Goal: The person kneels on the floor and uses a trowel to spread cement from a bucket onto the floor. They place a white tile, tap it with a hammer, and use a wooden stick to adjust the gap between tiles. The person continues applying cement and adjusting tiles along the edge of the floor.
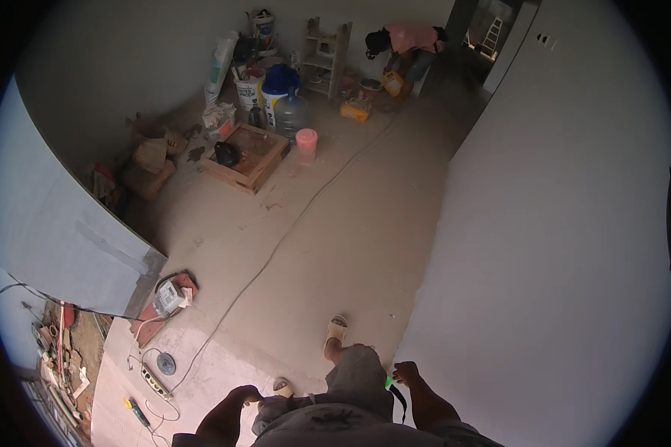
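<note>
My left hand (246,393) hangs beside my left thigh, its fingers dark and curving in, so their grip is not clear. My right hand (405,372) is at hip height next to the white wall (529,246), with its fingers curled. What they hold, if anything, is hidden. Close to those fingers are a small bright green piece (388,382) and a black strap (399,402). My sandalled right foot (336,332) is forward on the dusty floor, and the left foot (282,387) is behind it.
A long cable (276,249) crosses the floor to a power strip (155,381). A corded power tool (137,411) lies nearby. Ahead stand a wooden frame (255,179), a pink bucket (306,141) and a water jug (291,115). Another person (410,41) bends near yellow containers (356,110).
</note>
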Demonstrator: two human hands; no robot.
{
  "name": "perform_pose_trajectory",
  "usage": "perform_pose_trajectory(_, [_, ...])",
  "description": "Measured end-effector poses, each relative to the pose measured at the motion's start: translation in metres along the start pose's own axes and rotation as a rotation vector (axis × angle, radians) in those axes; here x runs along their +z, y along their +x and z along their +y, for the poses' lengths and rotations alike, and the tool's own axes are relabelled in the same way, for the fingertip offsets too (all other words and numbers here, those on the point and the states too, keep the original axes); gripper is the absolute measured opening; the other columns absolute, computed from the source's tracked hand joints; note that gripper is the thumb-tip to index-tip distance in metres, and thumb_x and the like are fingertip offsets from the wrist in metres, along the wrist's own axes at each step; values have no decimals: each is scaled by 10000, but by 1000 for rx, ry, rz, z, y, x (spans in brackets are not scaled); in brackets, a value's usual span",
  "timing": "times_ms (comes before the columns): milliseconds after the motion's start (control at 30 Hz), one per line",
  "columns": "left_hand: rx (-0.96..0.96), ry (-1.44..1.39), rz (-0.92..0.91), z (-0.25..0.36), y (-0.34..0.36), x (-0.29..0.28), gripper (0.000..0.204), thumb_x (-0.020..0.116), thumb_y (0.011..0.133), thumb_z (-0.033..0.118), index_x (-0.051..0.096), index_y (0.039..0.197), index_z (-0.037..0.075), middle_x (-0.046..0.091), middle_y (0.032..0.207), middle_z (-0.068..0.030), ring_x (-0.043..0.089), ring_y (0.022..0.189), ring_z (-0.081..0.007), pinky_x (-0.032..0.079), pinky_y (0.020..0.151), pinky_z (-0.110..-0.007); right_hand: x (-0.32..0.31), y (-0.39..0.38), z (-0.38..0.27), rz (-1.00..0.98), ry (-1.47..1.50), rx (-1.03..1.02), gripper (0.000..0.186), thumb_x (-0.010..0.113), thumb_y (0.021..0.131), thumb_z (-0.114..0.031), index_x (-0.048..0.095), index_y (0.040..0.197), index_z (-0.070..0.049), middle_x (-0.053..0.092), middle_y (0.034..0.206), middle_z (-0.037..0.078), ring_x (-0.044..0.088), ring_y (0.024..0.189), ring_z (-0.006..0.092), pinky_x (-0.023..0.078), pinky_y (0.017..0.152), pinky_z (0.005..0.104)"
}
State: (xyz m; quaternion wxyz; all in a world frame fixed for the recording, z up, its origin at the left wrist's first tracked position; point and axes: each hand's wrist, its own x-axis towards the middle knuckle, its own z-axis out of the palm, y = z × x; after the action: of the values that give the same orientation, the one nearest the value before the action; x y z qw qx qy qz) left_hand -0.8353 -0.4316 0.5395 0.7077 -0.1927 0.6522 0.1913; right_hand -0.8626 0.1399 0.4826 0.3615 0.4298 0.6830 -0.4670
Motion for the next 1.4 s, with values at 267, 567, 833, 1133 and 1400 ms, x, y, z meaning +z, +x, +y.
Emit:
perform_pose_trajectory(267, [110,-176,132,243,10,-181,644,462,942,573,540,1311,51,619,1236,-209,633,1083,-349,540,872,-507,-51,-4,-173,-125,39,148,288,688,856,-229,663,1009,13,685,878,148,687,769,275,578,670,411])
perform_pose_trajectory(567, [523,776,354,567,-72,-414,468,540,905,395,635,1206,49,670,1117,-191,670,979,-359,548,849,-431,-206,122,-484,-14,251,-198,335,591,917,-256,597,1129,4,667,961,149,684,818,276,547,669,395])
perform_pose_trajectory(833, [501,638,379,717,22,-586,543,424,946,494,706,1069,47,675,1096,-212,644,1030,-367,489,911,-463,-286,176,-594,-27,275,133,395,656,903,-303,603,1124,20,675,1008,159,678,823,312,556,751,452])
perform_pose_trajectory(1133, [472,1006,364,976,-24,-782,543,576,883,530,672,1183,87,641,1217,-178,594,1150,-362,488,944,-454,-358,277,-671,-57,489,453,418,587,953,-310,567,1176,43,664,1071,204,672,943,340,537,835,497])
perform_pose_trajectory(1400, [589,-180,274,1295,-81,-849,400,667,856,329,687,1089,4,708,967,-142,663,820,-220,518,727,-351,-633,503,-906,-12,504,252,467,531,975,-273,493,1287,72,550,1313,268,611,1126,401,540,894,493])
